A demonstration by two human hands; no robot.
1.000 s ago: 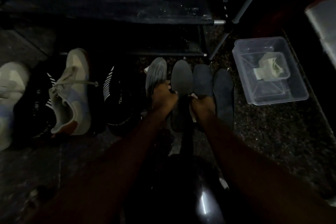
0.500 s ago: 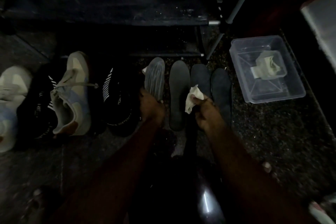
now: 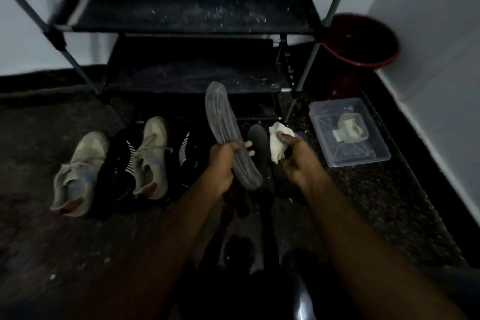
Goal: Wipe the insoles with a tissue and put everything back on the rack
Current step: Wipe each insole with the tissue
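My left hand [image 3: 223, 163] grips a grey ribbed insole [image 3: 223, 122] near its middle and holds it raised off the floor, toe end pointing toward the rack. My right hand [image 3: 293, 161] pinches a crumpled white tissue [image 3: 276, 145] just right of that insole. A dark insole [image 3: 258, 140] lies on the floor between my hands, and others beside it are mostly hidden under my right hand. The black shoe rack [image 3: 192, 23] stands behind, its shelves bare and dusty.
Two beige sneakers [image 3: 78, 174] [image 3: 150, 158] and two black shoes with white stripes [image 3: 119, 163] [image 3: 189, 158] stand in a row on the dark floor at left. A clear plastic box [image 3: 324, 114] holding tissues sits at right. A red bucket [image 3: 361, 41] stands by the wall.
My left hand has lifted the grey ribbed insole off the floor. My right hand with the tissue has risen beside it. The view has tilted up, showing more of the rack.
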